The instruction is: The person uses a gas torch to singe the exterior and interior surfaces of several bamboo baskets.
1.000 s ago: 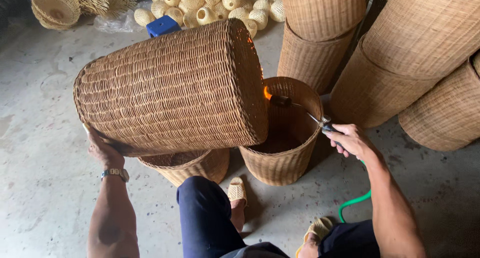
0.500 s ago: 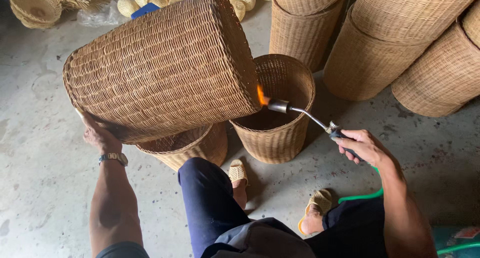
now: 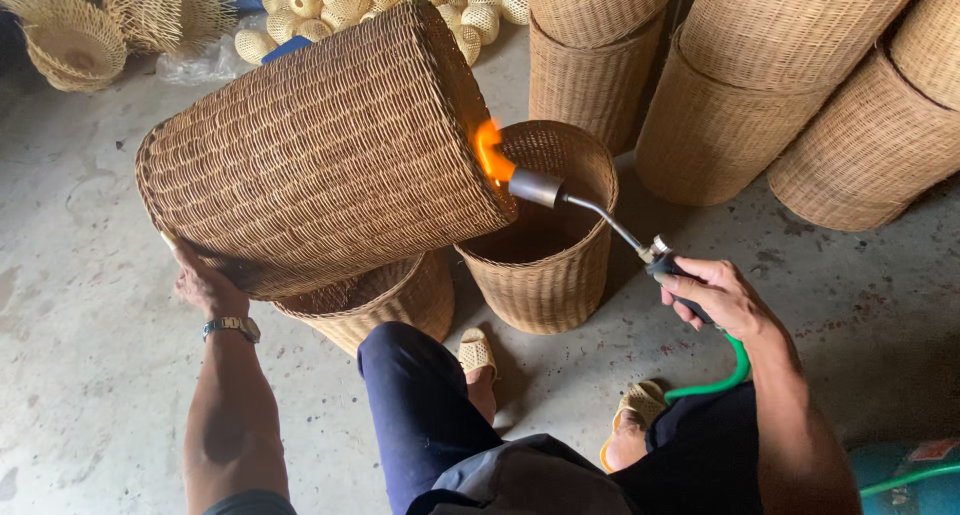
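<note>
The left hand (image 3: 207, 287) grips the rim of a big woven basket (image 3: 320, 150) tipped on its side over a smaller basket (image 3: 375, 300) on the floor. The right hand (image 3: 722, 297) clenches a gas torch (image 3: 590, 210), its flame (image 3: 487, 147) licking the big basket's bottom edge.

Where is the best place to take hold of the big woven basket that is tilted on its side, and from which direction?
Probably at the open rim of the big woven basket, from the lower left, where the left hand grips it. The rim gives an edge to hook, and it lies far from the torch flame at the base end.
</note>
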